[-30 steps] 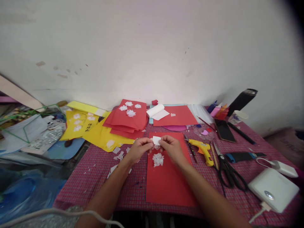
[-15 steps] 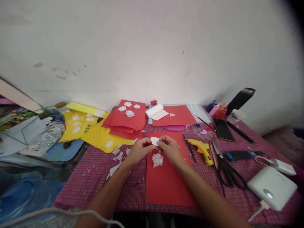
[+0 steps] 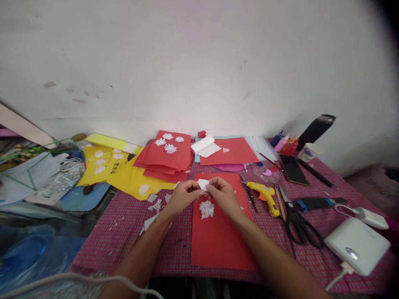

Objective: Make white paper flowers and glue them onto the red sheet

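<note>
The table is partly covered by a red sheet, laid inward from the middle of the near edge. Near the sheet's far edge, the left hand and right hand are closed on one white paper piece. Below them a white paper cluster is seen. The small piece is probably best pinched lightly and evenly, so that tearing is avoided and the cluster is left uncrushed.

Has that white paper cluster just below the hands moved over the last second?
No. The cluster sits at the same spot on the red sheet, and neither has visibly shifted against the glue gun.
</note>
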Motion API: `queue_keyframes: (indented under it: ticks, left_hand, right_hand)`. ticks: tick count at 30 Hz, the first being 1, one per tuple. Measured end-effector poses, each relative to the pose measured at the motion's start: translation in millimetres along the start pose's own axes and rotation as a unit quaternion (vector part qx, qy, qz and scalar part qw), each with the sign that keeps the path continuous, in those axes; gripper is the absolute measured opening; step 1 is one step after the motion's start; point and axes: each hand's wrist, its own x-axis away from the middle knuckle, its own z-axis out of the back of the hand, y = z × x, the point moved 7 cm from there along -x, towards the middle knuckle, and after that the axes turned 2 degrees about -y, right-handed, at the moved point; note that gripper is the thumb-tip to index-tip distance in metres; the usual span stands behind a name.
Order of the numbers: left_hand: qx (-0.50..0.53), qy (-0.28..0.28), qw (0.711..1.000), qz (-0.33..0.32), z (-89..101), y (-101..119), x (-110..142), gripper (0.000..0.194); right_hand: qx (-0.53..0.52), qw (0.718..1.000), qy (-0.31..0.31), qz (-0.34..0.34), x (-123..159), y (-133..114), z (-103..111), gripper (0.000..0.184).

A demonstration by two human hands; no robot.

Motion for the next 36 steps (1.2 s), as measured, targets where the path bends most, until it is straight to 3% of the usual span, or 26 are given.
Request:
queue_keyframes:
  ticks: [22,33,36]
  left_hand:
    - [-0.041,0.020,0.999,-0.006,3.5,1.9,0.2,0.018]
    - [0.078,0.032,0.996,-0.003,4.7,-2.2,0.1,0.014]
    - [0.082,0.043,0.996,0.005,6.5,-2.9,0.1,0.013]
  right_hand:
    - [0.062,0.996,0.027,0.055,2.7,-4.4,2.1,0.007]
    - [-0.044,0.999,0.008,0.006,0.3,-6.0,-0.1,0.011]
    - [-0.023,0.997,0.049,0.053,4.2,-17.9,5.9,0.012]
